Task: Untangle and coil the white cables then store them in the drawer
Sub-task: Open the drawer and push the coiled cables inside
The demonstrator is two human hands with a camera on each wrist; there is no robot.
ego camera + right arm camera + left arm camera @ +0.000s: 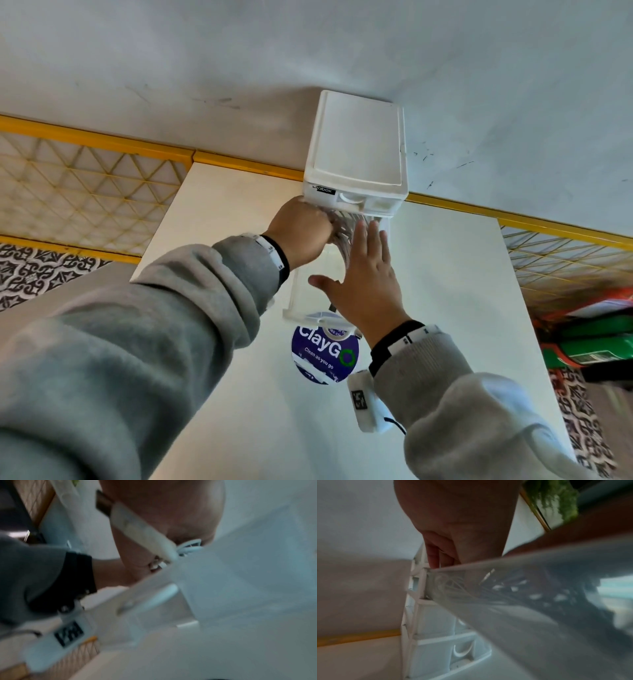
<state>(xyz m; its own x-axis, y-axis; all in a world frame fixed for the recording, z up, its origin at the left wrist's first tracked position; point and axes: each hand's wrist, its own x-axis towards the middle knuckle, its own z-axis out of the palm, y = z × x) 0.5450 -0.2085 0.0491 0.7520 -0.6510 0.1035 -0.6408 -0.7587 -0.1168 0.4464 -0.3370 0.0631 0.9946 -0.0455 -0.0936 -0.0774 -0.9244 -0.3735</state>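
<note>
Left hand [301,233] gripped coiled white cables [344,233] inside the pulled-out drawer [291,301], at its cabinet end; right hand [363,284] flat, open, just beside.

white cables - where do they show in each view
Head: white cables in the open drawer, between both hands.
Left wrist: blurred loops behind the translucent drawer wall.
Right wrist: small bundle beneath the palm.
Shared landmark: the white drawer unit.

White drawer unit [356,147], purple round sticker [323,356], grey sleeves [154,325].
</note>
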